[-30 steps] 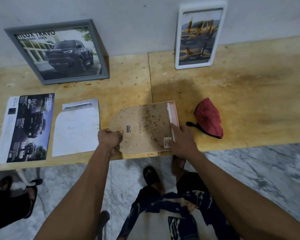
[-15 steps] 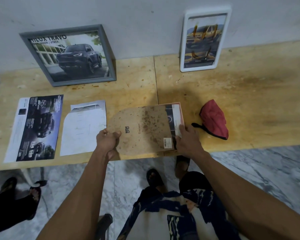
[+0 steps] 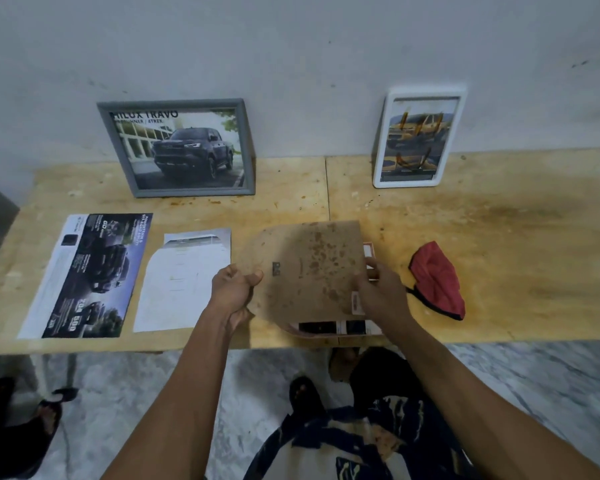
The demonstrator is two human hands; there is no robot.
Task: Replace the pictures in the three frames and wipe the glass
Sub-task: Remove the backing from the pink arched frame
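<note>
On the wooden table (image 3: 465, 237), near its front edge at the centre, a brown stained backing board (image 3: 305, 268) lies over a pink frame (image 3: 329, 332), which shows only as a strip along the board's 6 o'clock side and a sliver at 3 o'clock. The board's long axis runs 9 to 3 o'clock, rounded end toward 9 and square end toward 3.

The left hand (image 3: 232, 292) pinches the rounded end, thumb on top and fingers curled beneath. The right hand (image 3: 381, 292) rests on the board's 4 o'clock corner with fingers bent over the edge; whether it grips cannot be told.

At 3 o'clock of the board lies a red cloth (image 3: 437, 278). At 9 o'clock lie a white sheet (image 3: 184, 282) and, beyond it, a dark car print (image 3: 90, 275), long axes 12 to 6. A grey frame (image 3: 177, 148) at 11 o'clock and a white frame (image 3: 418, 138) at 1 o'clock lean on the wall.
</note>
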